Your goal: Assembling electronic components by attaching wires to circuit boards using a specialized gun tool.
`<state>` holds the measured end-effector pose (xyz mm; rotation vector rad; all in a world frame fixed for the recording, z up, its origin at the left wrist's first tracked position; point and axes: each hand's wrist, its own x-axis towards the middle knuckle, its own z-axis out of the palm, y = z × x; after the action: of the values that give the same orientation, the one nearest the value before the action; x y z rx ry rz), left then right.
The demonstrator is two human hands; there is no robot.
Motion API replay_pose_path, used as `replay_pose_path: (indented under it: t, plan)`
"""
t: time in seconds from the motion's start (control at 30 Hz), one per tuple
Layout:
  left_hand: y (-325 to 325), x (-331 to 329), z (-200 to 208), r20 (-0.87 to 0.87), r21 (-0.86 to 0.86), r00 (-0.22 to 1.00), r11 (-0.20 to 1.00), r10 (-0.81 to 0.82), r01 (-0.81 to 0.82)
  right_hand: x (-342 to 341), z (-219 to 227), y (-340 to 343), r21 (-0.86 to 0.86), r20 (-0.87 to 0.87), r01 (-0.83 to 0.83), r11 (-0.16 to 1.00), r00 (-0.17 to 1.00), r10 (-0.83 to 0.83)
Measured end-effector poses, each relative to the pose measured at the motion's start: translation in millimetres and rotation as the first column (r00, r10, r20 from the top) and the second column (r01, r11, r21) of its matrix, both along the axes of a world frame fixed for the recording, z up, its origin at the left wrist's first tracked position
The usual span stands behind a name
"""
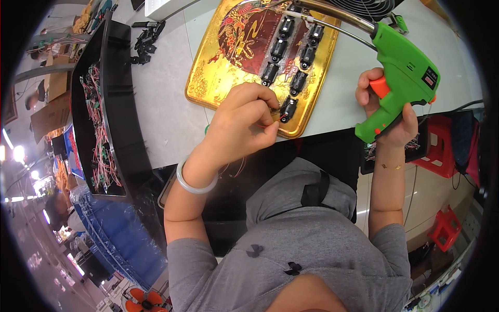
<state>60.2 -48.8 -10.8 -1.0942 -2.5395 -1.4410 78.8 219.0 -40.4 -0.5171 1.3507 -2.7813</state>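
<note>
My right hand (387,112) is wrapped round the grip of a green soldering gun (408,62), with its fingers by the orange trigger. The gun's metal tubes reach left over the top of a gold tin lid (208,86). On that lid stand two rows of small black components (277,49). My left hand (244,119) is closed in a pinch at the lid's near edge, beside the nearest black component (288,109). Thin wires (241,167) hang below this hand, and a bit of red wire shows at its fingertips. The exact pinch point is partly hidden by my fingers.
A black bin (117,104) full of wired circuit boards stands at the left. Loose black parts (148,41) lie on the table near it. A round wire grille (369,6) is at the far edge. Red stools (445,229) stand on the floor at the right.
</note>
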Motion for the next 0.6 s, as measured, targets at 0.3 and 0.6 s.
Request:
replay_pose_path:
  t: [0.3, 0.6]
  plan:
    - [-2.1, -0.6, 3.0, -0.01, -0.016, 1.0, 1.0, -0.024, 0.024, -0.9, -0.2, 2.6, 0.047, 0.018, -0.019, 0.999, 1.0, 0.018]
    - [-3.8, -1.9, 2.9, -0.035, -0.022, 0.998, 0.999, -0.046, 0.045, -2.4, 1.3, 1.8, -0.054, 0.042, -0.018, 0.998, 0.999, 0.02]
